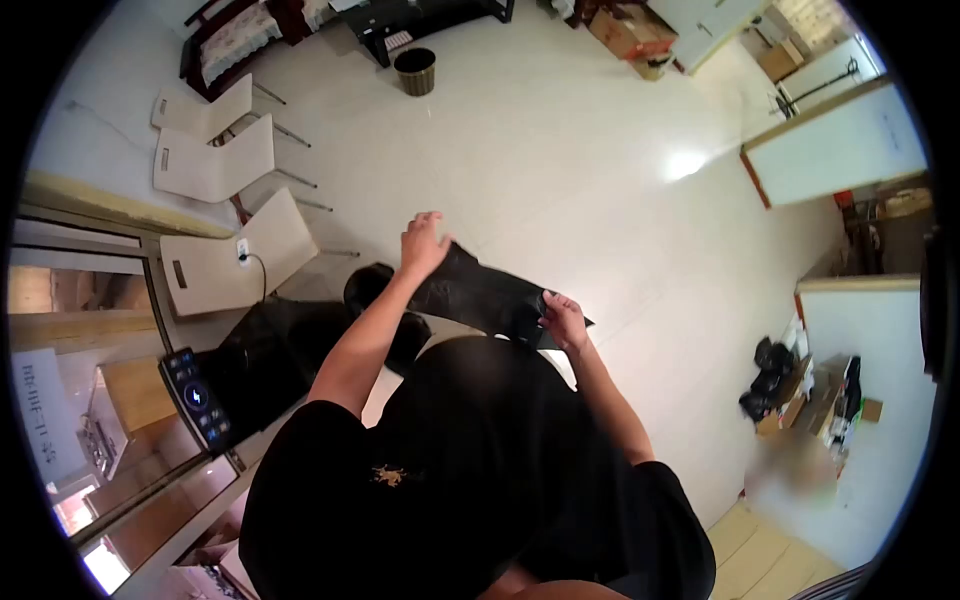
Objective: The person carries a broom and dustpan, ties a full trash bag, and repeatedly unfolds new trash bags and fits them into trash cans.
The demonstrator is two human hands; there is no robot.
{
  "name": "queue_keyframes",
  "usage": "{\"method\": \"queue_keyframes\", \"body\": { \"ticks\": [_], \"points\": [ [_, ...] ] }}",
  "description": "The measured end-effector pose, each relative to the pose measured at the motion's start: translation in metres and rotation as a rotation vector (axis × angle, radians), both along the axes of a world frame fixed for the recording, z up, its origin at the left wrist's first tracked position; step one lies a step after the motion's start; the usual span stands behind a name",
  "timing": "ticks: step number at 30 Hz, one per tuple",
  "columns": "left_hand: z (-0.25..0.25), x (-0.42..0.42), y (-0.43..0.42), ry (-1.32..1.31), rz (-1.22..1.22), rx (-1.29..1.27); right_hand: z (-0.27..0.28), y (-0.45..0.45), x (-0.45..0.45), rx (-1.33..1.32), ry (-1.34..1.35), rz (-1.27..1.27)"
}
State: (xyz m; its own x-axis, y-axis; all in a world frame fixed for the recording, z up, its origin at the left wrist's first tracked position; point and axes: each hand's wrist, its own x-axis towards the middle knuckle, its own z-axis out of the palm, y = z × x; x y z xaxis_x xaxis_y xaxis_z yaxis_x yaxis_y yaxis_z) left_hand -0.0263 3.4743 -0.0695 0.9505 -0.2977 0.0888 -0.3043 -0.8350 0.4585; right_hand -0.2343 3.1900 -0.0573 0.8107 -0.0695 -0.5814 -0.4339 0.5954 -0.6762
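A flat, dark, slightly shiny sheet-like black piece (480,292) stretches across in front of my body. It looks thin and creased, but I cannot make out its exact kind. My right hand (566,320) is closed on its right end, thumb on top. My left hand (424,246) is beside its upper left corner, fingers loosely bent and apart; thumb contact with the edge is unclear. Part of the piece's left end passes behind my left forearm.
White chairs (215,165) line the left wall. Near them a phone (197,397) shows a lit screen. A wastebasket (415,72) stands farther off. Black bags (768,375) and cardboard lie at right, with a cardboard box (632,32) at the back.
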Motion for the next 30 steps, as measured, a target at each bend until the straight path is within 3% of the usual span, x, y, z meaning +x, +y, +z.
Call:
{"method": "queue_keyframes", "body": {
  "ticks": [2,4,6,9,16,18,21,23,27,30],
  "points": [
    [0.025,0.036,-0.038,-0.025,-0.162,-0.164,0.016,-0.013,0.060,-0.057,0.000,-0.020],
    [0.053,0.058,-0.080,0.354,-0.288,-0.487,0.021,-0.027,0.110,-0.016,-0.055,-0.003],
    [0.077,0.081,-0.114,0.645,-0.346,-0.532,0.018,-0.035,0.165,-0.060,-0.047,-0.022],
    [0.076,0.131,-0.158,0.816,-0.323,-0.626,0.010,-0.055,0.243,-0.108,-0.036,-0.013],
    [0.050,0.301,-0.232,0.606,-0.190,-0.654,-0.008,-0.129,0.445,-0.084,-0.038,0.173],
    [0.067,0.341,-0.250,0.655,-0.106,-0.588,-0.002,-0.153,0.503,-0.081,-0.137,0.292],
    [0.082,0.414,-0.277,0.649,-0.037,-0.596,-0.002,-0.178,0.590,-0.248,-0.056,0.407],
    [0.090,0.453,-0.291,0.621,0.012,-0.622,0.020,-0.192,0.638,-0.170,-0.085,0.441],
    [0.067,0.533,-0.307,0.481,0.075,-0.570,0.023,-0.215,0.730,-0.083,-0.073,0.504],
    [0.058,0.598,-0.315,0.482,0.057,-0.587,0.013,-0.231,0.802,-0.208,-0.133,0.606]
  ]
}}
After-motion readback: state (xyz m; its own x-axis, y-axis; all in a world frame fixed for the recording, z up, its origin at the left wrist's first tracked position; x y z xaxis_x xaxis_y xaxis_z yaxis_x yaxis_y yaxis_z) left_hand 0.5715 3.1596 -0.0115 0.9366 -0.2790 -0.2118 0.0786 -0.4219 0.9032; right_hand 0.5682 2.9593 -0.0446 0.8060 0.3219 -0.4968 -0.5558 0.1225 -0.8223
